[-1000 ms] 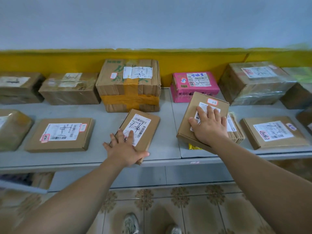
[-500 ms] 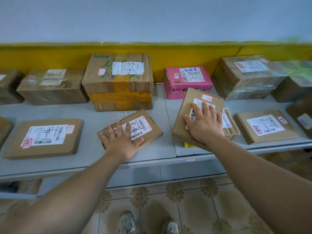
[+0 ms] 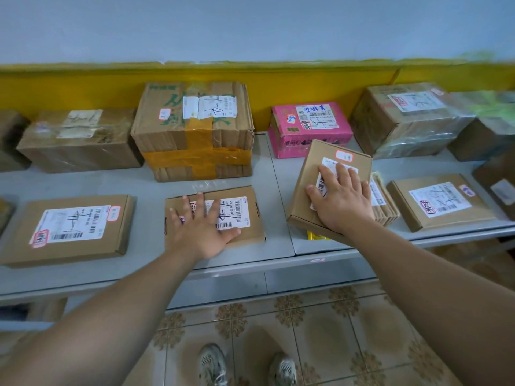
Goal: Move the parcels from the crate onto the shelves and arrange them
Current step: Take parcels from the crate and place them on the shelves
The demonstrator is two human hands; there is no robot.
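Two grey shoes [image 3: 213, 363] at the very bottom, on a floor [image 3: 334, 330] of patterned tiles. Above those, two bare arms out toward a long grey shelf [image 3: 278, 190]. Then the left hand [image 3: 199, 232], palm down on a thin brown parcel [image 3: 250, 227] near the front edge of the shelf, fingers straight and spread wide, not curled round anything. Covers part of the white label [image 3: 237, 211]. Parcel flat on the shelf, lined up with the edge. Just to the right, the right hand [image 3: 344, 204], flat too, fingers straight and close together, pressed on top of a second brown parcel [image 3: 312, 168]. Sits crooked and tipped up, partly on top of a ribbed cardboard packet [image 3: 386, 201], with a small yellow thing [image 3: 315, 235] poking out from under the near corner. In the same front row, one more flat parcel [image 3: 69, 227] well off to the left and another flat one [image 3: 437, 201] just beside the ribbed packet on the right. Further back, a row of bigger boxes close to the wall: a taped brown box [image 3: 78, 140] on the left, a tall box with yellow tape [image 3: 195, 135] behind the left hand's parcel, a pink box [image 3: 309, 129] behind the crooked one, and a box in clear wrap [image 3: 409, 121] on the right. More boxes cut off at both sides. Last of all, a yellow stripe [image 3: 278, 87] along the wall and pale paint [image 3: 250, 29] above.
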